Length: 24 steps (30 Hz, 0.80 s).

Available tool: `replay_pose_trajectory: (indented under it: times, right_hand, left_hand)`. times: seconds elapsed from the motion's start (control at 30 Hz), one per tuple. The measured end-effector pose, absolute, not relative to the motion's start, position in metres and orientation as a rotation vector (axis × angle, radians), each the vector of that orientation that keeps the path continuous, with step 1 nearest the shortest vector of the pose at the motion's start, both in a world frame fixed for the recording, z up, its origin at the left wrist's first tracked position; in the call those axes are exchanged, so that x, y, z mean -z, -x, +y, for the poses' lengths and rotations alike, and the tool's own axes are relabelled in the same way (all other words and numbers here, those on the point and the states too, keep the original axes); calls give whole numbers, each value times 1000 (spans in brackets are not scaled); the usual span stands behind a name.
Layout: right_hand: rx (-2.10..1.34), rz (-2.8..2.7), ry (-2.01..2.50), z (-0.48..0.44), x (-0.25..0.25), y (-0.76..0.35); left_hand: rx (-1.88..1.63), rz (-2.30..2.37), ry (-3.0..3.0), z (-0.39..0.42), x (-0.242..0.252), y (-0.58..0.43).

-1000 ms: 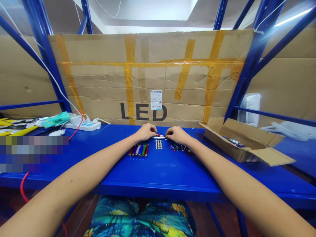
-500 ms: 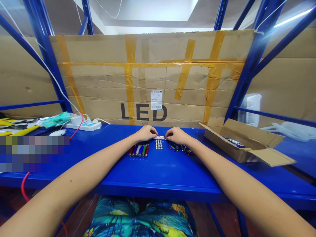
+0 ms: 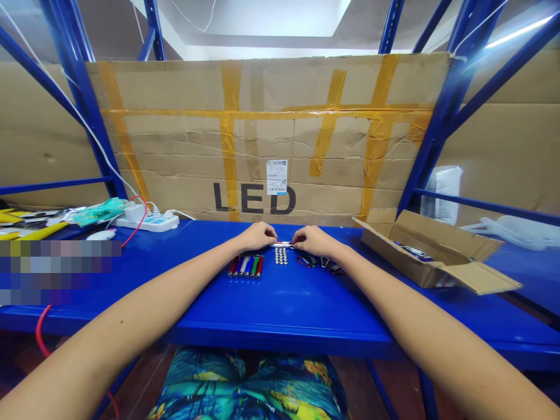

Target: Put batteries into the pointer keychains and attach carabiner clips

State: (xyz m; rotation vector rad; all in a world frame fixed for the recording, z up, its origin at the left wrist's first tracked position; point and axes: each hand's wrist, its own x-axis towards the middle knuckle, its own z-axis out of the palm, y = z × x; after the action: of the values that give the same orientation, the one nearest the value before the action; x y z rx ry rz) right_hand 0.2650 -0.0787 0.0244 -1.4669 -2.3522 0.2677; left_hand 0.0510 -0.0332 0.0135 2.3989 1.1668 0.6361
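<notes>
My left hand and my right hand meet over the middle of the table's far part. Their fingers are pinched at the two ends of a slim silver and red rod, too small to make out further. Just below it stand small round silver button-like pieces in neat rows. Under my left wrist lie several coloured metal tubes, like mini flashlights, in red, blue, silver and green, side by side. Close to my right wrist are several small carabiner clips, partly covered by the arm.
An open cardboard box with slim metallic items inside stands on the right of the blue table. At the left are a white power strip, a red cable and plastic bags. A large taped cardboard panel closes off the back.
Both hands keep almost the same place, with the rod still between them. The view has shifted very slightly; the tubes, silver pieces and clips lie as before.
</notes>
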Motion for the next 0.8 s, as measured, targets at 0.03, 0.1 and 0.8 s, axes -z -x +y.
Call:
replay_pose_trajectory:
  times: [0.03, 0.1, 0.8]
  right_hand:
    - [-271, -2349, 1471, -79, -25, -265]
    - [-268, -2343, 1474, -78, -25, -265]
    - [-38, -2769, 681, -130, -27, -216]
  left_hand:
    - [-638, 1175, -2392, -33, -14, -51]
    - [-652, 1207, -2391, -33, -19, -48]
    - [-116, 1047, -2495, -54, -49, -22]
